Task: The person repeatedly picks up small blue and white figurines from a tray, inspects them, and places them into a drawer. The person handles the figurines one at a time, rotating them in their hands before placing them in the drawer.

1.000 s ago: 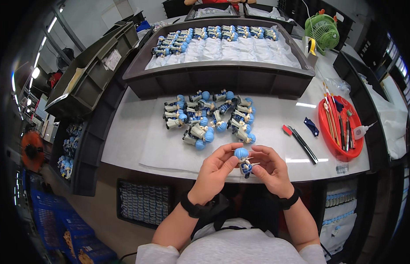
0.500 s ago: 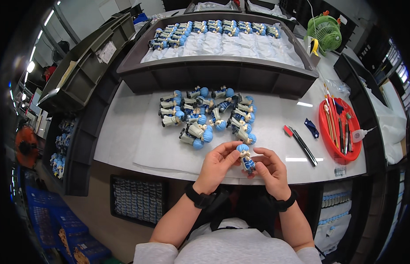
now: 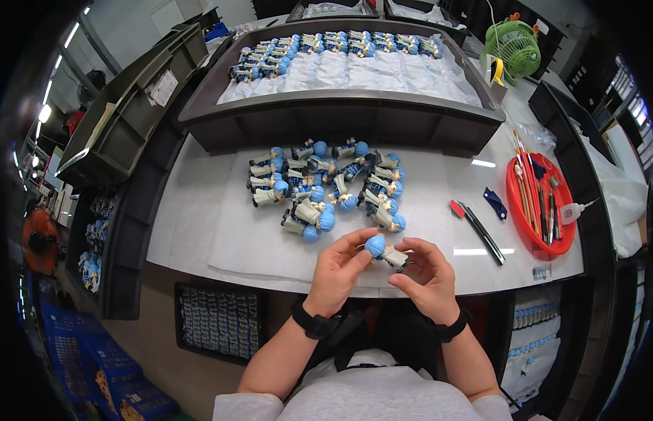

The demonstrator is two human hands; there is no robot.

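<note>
A small figurine (image 3: 393, 257) with blue hair and a pale grey-white back lies tilted between my hands, just above the table's near edge. My left hand (image 3: 338, 270) pinches it by the head, thumb and fingers closed at the blue hair. Around its feet, my right hand (image 3: 432, 276) is curved with thumb and index finger apart; whether another finger touches the feet is hidden. Ahead of my hands, a cluster of similar figurines (image 3: 309, 217) lies on the white-covered table (image 3: 439, 182).
A large dark tray (image 3: 340, 116) at the back holds rows of figurines on white wrapping. To the right are a red basket (image 3: 512, 203) of brushes, black pens (image 3: 484, 235) and a green fan (image 3: 512, 49). Dark crates (image 3: 123, 231) stand left; another tray (image 3: 218, 319) sits below.
The figurine has turned from front-up and nearly upright to back-up, its feet swung to the right. My right hand's thumb and index finger have spread from it. The view has shifted slightly.
</note>
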